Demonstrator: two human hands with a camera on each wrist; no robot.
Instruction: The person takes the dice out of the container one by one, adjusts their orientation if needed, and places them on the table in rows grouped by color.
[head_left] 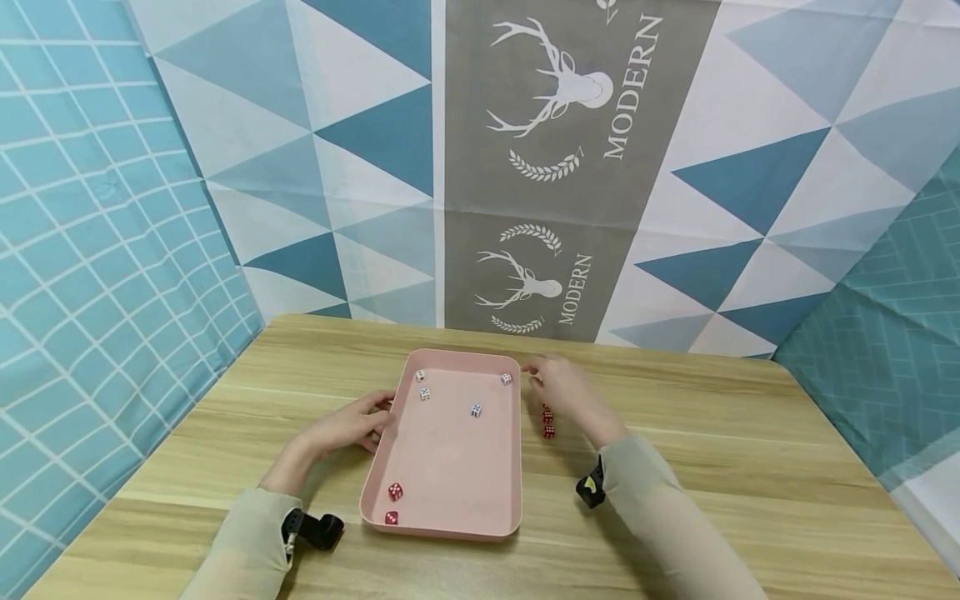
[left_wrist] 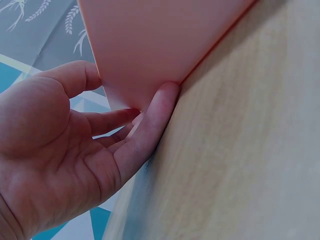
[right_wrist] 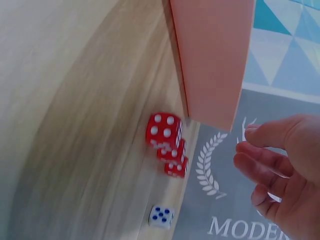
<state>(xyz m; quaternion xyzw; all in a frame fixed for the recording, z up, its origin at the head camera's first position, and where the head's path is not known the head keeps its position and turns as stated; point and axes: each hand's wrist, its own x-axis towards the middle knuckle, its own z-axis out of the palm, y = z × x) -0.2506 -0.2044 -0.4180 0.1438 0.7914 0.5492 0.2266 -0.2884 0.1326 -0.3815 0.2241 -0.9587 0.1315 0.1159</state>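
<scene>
My left hand (head_left: 348, 425) holds the left wall of a pink tray (head_left: 457, 475). In the left wrist view its thumb is at the rim and the other fingers lie against the outer wall. The right hand (head_left: 562, 387) hovers beside the tray's far right corner, fingers loosely bent with nothing between them. Inside the tray, several white dice (head_left: 476, 410) lie toward the far end, and two red dice (head_left: 395, 492) sit near the front left corner. Red dice (right_wrist: 164, 131) stand in a row on the table right of the tray, with a white die (right_wrist: 161, 216) beyond them, hidden in the head view.
The tray stands on a wood-grain table (head_left: 720, 450). A patterned cloth (head_left: 375, 167) hangs behind its far edge, with blue cloths (head_left: 90, 208) at the sides. Both wrists wear a black strap with a small camera (head_left: 322, 531).
</scene>
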